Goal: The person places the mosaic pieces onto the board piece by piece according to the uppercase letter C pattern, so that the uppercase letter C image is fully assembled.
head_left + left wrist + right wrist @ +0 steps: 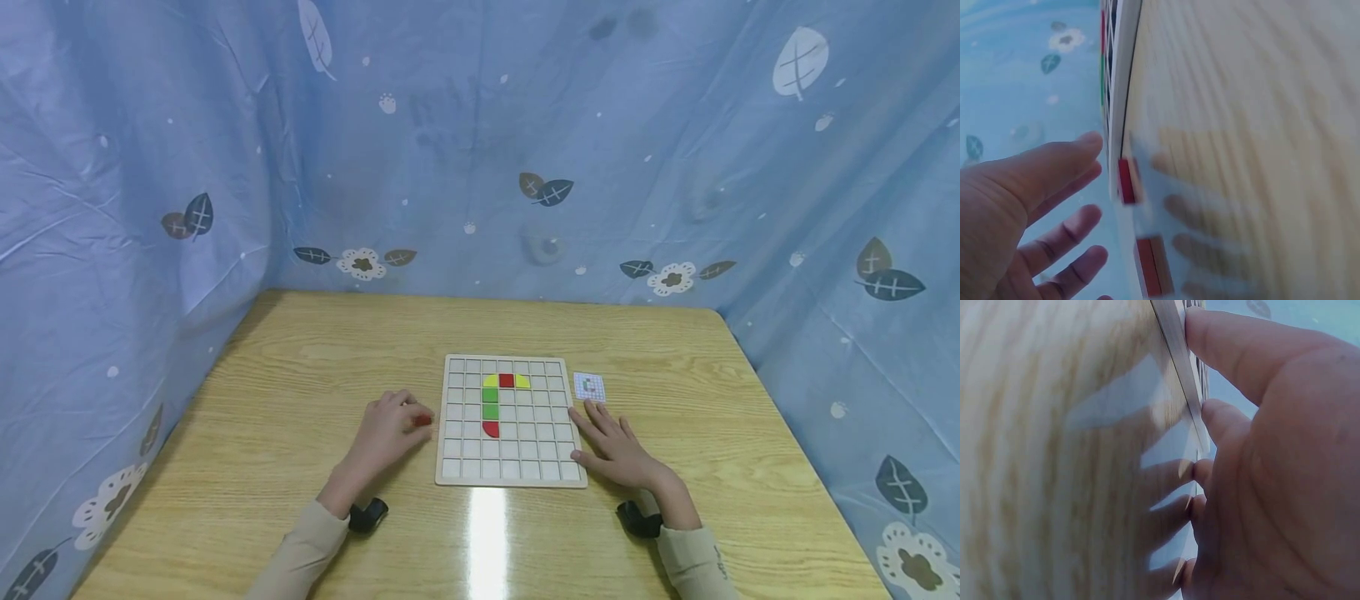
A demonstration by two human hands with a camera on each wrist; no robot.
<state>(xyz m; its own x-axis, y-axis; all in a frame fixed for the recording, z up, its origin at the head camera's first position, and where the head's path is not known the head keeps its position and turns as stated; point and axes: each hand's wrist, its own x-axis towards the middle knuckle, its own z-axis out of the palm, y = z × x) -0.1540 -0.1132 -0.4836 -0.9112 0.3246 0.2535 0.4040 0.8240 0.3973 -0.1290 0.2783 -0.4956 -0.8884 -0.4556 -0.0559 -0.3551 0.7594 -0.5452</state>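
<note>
A square wooden grid board (pixel 512 482) lies flat on the table. On it a yellow quarter-round tile (pixel 491 381), a red square (pixel 507 381) and another yellow quarter-round (pixel 522 382) form a row; below the left one come two green squares (pixel 490 403) and a red quarter-round (pixel 491 429). My left hand (pixel 388 427) is left of the board, fingers spread over red tiles (pixel 423 419). In the left wrist view, one red tile (pixel 1126 180) and a red stack (pixel 1149 265) stand just beyond the fingertips. My right hand (pixel 617 448) lies with extended fingers, touching the board's right edge.
A small printed card (pixel 589 387) with a coloured grid pattern lies right of the board, just beyond the right fingertips. The wooden table (pixel 337 333) is bordered by a blue leaf-patterned curtain (pixel 450 150) at the back and both sides.
</note>
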